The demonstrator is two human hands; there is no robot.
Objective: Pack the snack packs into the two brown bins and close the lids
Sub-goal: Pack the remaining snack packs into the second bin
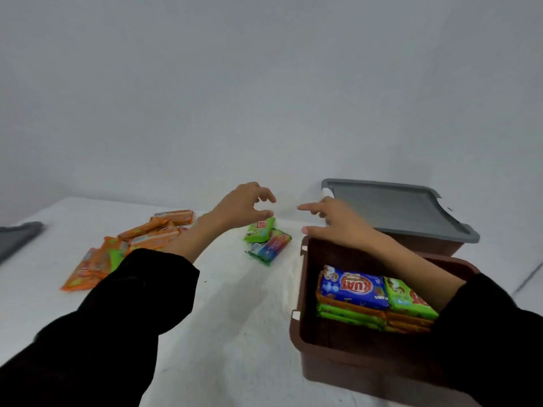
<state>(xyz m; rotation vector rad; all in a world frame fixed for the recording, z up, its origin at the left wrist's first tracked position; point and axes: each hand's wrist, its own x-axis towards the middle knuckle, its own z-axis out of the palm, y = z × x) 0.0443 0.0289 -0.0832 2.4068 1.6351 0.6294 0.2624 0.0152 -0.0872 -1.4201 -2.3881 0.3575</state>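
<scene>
An open brown bin (346, 355) stands at the near right, holding stacked snack packs with a blue pack (351, 287) and a green pack (407, 299) on top. Behind it a second brown bin (426, 245) carries a grey lid (396, 208). Two loose packs, a green one (260, 230) and a blue-green one (270, 248), lie mid-table. My left hand (244, 208) hovers just above them, fingers curled apart, holding nothing. My right hand (332, 220) reaches over the open bin's far rim, fingers spread and empty.
A heap of orange snack packs (129, 245) lies on the white table (229, 312) at the left. Another grey lid (17, 237) sits at the far left edge. A plain wall rises right behind the table.
</scene>
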